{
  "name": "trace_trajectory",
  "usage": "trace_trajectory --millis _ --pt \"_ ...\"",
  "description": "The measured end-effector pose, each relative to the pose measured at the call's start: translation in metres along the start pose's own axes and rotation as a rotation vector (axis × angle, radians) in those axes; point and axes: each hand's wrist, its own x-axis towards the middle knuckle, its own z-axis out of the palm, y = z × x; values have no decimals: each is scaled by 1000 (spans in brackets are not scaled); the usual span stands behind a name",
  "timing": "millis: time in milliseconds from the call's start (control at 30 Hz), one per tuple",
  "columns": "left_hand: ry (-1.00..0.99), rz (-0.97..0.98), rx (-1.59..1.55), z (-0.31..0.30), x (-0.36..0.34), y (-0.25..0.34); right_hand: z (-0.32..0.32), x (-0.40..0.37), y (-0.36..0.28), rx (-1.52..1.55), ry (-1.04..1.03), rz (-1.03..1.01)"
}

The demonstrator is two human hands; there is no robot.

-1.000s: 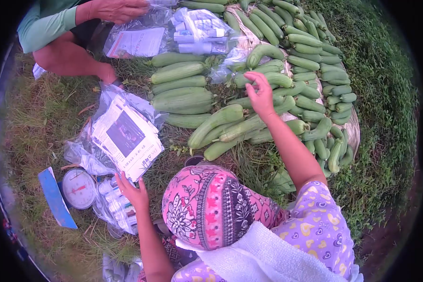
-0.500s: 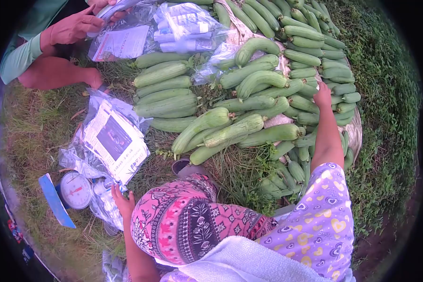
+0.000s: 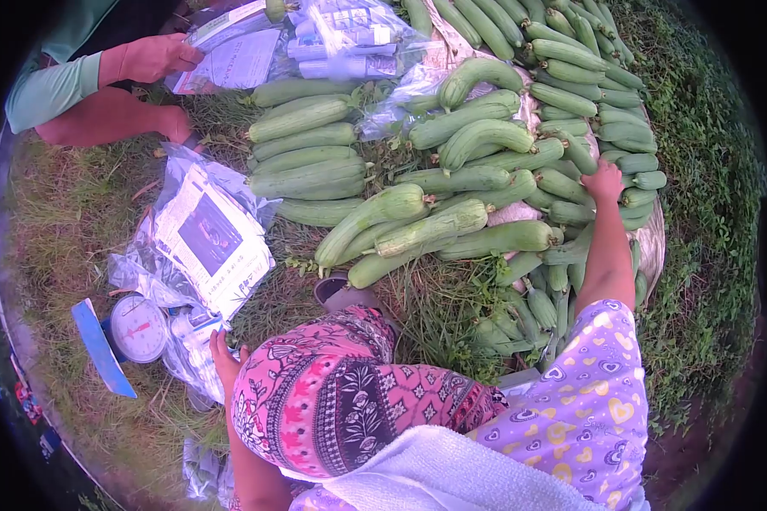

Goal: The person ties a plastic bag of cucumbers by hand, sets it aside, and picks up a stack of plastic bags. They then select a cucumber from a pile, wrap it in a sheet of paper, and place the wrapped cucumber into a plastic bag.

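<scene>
My right hand (image 3: 603, 181) reaches far out over a pile of green sponge gourds. Its fingers are wrapped round the end of one sponge gourd (image 3: 579, 154), which is tilted up a little from those around it. Several big curved gourds (image 3: 486, 140) lie to the left of that hand. My left hand (image 3: 224, 361) is beside my knee with its fingers apart, at the edge of a clear plastic bag (image 3: 187, 341). Nothing shows in its grasp. A dial scale (image 3: 139, 328) stands just left of it.
Stacked printed papers (image 3: 211, 238) lie on plastic in the grass. A row of gourds (image 3: 307, 162) sits beyond. At upper left another person's hand (image 3: 158, 58) holds folded paper (image 3: 226, 24). Wrapped rolls (image 3: 345, 38) lie in a plastic bag beside it.
My right hand has closed round a sponge gourd and its end is now raised from the pile. My left hand has barely moved. The other person's hand has shifted down the folded paper.
</scene>
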Motion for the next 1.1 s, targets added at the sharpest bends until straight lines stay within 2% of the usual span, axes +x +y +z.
trace_trajectory --millis 100,133,200,233,267,300,333,367,533,567,600,633,733,800,900,1100 --pt "-45 -93 -28 8 9 -2 3 11 35 285 76 127" --pt "-39 -25 -26 16 14 -7 4 11 38 401 92 165" --pt "-14 81 -11 35 25 -24 -18 -1 29 749 131 114" --pt "-39 49 -32 22 29 6 -32 -14 11 985 116 59" --pt "-54 4 -38 22 34 18 -30 -13 -2 1340 -30 -11" --pt "-30 44 -5 29 41 17 -49 -33 -29 1533 -119 -83" --pt "-16 59 36 30 46 24 -81 -63 -63 1622 -246 -176" --pt "-21 20 -17 25 51 38 -86 -72 -88 1666 -345 -324" --pt "75 69 12 35 71 39 -146 -203 -280 1435 -691 -914" --pt "91 58 7 37 74 36 -151 -232 -322 1421 -706 -1093" --pt "102 53 0 39 77 33 -167 -264 -357 1280 -701 -1255" --pt "113 51 -8 41 80 29 -165 -287 -391 1100 -559 -1399" --pt "104 59 -16 41 86 16 -158 -358 -477 819 -559 -1640" --pt "99 74 -40 39 88 7 -130 -390 -523 783 -484 -1763" --pt "79 91 -80 37 89 -6 -100 -422 -563 658 -466 -1799" --pt "127 125 -188 39 93 -18 -75 -434 -575 561 -531 -1766"
